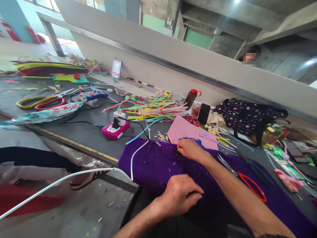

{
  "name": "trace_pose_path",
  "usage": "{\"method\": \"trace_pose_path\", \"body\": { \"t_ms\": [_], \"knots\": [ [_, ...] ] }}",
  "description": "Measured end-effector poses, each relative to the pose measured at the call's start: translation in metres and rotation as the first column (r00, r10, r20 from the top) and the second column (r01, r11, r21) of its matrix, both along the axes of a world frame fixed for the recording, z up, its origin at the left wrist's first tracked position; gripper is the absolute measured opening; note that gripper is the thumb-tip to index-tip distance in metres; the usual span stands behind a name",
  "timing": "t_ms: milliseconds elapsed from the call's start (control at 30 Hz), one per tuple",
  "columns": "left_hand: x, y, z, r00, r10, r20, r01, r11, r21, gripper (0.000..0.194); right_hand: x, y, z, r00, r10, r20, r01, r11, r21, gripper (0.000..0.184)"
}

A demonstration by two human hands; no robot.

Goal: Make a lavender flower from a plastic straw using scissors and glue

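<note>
My left hand is closed low at the near edge of the purple cloth, thumb and forefinger close together; anything between them is too small to make out. My right hand is curled closed farther in, above the cloth and by the pink sheet. What its fingers hold, if anything, is hidden. Just behind that hand lies a blue object, partly covered by it. Scissors with red handles rest on the cloth right of my right forearm.
Colourful pipe cleaners lie heaped beyond a pink power strip with cords. More scissors sit at the left. A bottle, a phone and a dotted bag stand toward the back. A white cable crosses the table edge.
</note>
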State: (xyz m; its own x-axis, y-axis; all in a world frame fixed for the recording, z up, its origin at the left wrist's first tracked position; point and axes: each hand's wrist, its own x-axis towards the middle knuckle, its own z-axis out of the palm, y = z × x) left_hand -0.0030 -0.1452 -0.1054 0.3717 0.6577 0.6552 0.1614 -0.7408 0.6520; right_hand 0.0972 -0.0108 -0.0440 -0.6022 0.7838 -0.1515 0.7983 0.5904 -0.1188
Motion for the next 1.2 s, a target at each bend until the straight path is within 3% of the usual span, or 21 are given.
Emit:
{"method": "trace_pose_path", "body": {
  "t_ms": [300, 467, 600, 733, 867, 1033, 1200],
  "knots": [
    [0.000, -0.001, -0.001, 1.000, 0.000, 0.005, 0.000, 1.000, 0.021, 0.011, 0.018, 0.006, -0.013, 0.961, -0.095, -0.258, 0.091, 0.995, -0.029, 0.022],
    [0.000, -0.001, -0.002, 1.000, 0.000, -0.016, 0.000, 0.999, 0.033, 0.011, 0.026, -0.006, -0.014, 0.906, -0.134, -0.402, 0.148, 0.989, 0.003, 0.020],
    [0.001, 0.000, -0.003, 1.000, 0.005, -0.026, -0.004, 0.998, 0.059, 0.011, 0.031, -0.031, -0.013, 0.900, -0.058, -0.431, 0.075, 0.997, 0.022, 0.014],
    [0.004, 0.000, -0.005, 0.999, 0.032, -0.025, -0.030, 0.997, 0.066, 0.010, 0.025, -0.050, -0.023, 0.905, 0.008, -0.426, 0.018, 0.998, 0.057, 0.010],
    [0.004, 0.000, -0.005, 0.999, 0.031, -0.029, -0.029, 0.997, 0.072, 0.010, 0.021, -0.049, -0.031, 0.905, 0.023, -0.425, 0.016, 0.996, 0.090, 0.011],
    [0.002, -0.001, -0.004, 0.998, 0.031, -0.049, -0.027, 0.997, 0.077, 0.011, 0.027, -0.044, -0.028, 0.882, 0.030, -0.471, 0.008, 0.997, 0.078, 0.012],
    [0.003, 0.000, -0.007, 0.998, 0.036, -0.046, -0.032, 0.997, 0.077, 0.011, 0.020, -0.051, -0.022, 0.865, 0.148, -0.479, -0.155, 0.988, 0.025, 0.008]
  ]
}}
